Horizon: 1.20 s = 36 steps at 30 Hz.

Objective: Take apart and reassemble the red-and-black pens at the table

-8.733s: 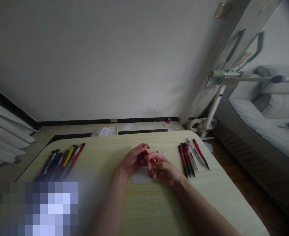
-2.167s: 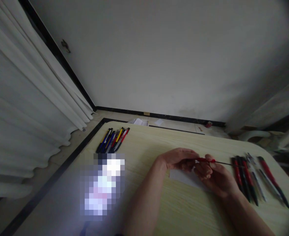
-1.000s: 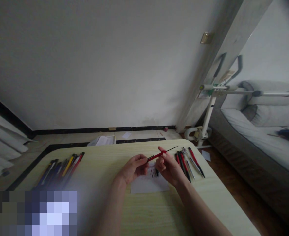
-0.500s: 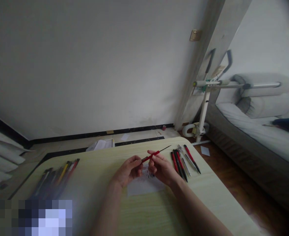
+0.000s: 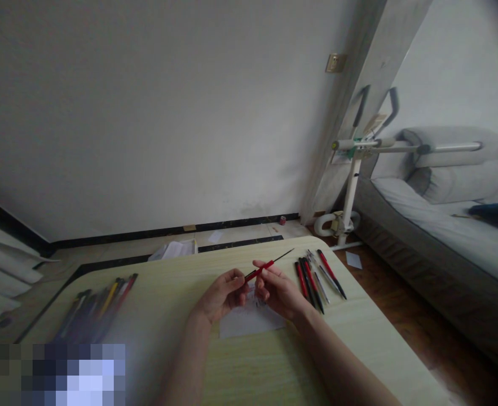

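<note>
Above the table my left hand point(image 5: 227, 292) pinches the black-marked lower end of a red pen point(image 5: 258, 272). My right hand point(image 5: 279, 287) grips the same pen further up with thumb and fingertips. A thin dark rod, which looks like a refill, sticks out of its upper right end. Under both hands lies a white sheet of paper point(image 5: 249, 324) bearing small dark pieces or marks, partly hidden by the fingers. Just right of my right hand, several red and black pens point(image 5: 310, 282) lie on the table, with slimmer clear or silvery pen parts point(image 5: 322, 287) among them.
On the pale wooden table point(image 5: 164, 299), a blurred bunch of pens point(image 5: 100, 304) lies at the left. Beyond the far edge stand a box with papers point(image 5: 175, 248) and a wall. White exercise equipment point(image 5: 352, 186) and a grey sofa point(image 5: 392, 225) are at the right.
Both hands keep hold of the red pen, which has shifted only very slightly. The pens and paper on the table lie as before.
</note>
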Each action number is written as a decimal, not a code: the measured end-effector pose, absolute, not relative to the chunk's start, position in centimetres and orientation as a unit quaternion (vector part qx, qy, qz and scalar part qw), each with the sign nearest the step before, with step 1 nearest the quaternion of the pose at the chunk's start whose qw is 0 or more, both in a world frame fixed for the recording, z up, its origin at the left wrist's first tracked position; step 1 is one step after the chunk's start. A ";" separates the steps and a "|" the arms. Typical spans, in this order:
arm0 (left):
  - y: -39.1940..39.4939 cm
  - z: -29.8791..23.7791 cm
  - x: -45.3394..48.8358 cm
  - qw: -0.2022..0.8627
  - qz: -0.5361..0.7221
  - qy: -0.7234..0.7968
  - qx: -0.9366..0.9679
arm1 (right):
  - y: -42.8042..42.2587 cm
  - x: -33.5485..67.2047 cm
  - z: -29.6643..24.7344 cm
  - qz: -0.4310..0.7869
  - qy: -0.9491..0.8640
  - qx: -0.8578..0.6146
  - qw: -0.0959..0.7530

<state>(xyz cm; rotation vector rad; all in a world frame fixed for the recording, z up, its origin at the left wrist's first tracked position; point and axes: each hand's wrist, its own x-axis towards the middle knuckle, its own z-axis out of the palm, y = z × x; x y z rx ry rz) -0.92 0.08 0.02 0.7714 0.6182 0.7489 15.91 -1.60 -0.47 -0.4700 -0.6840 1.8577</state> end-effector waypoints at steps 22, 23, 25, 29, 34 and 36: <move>-0.3 -0.1 -0.6 0.856 0.270 0.252 0.362 | -2.5 16.0 0.6 0.786 -0.319 -0.174 0.499; -0.3 -0.1 -0.6 0.858 0.264 0.251 0.362 | -2.4 16.1 0.5 0.786 -0.316 -0.172 0.504; -0.3 0.0 -0.7 0.859 0.257 0.251 0.366 | -2.3 16.3 0.4 0.783 -0.311 -0.172 0.510; -0.4 0.2 -0.6 0.853 0.258 0.260 0.371 | -2.1 16.3 0.0 0.782 -0.314 -0.180 0.507; -0.5 0.2 -0.6 0.844 0.263 0.270 0.382 | -2.2 16.3 0.0 0.799 -0.332 -0.182 0.467; -0.5 0.1 -0.6 0.843 0.259 0.266 0.388 | -2.2 16.4 -0.2 0.799 -0.332 -0.183 0.467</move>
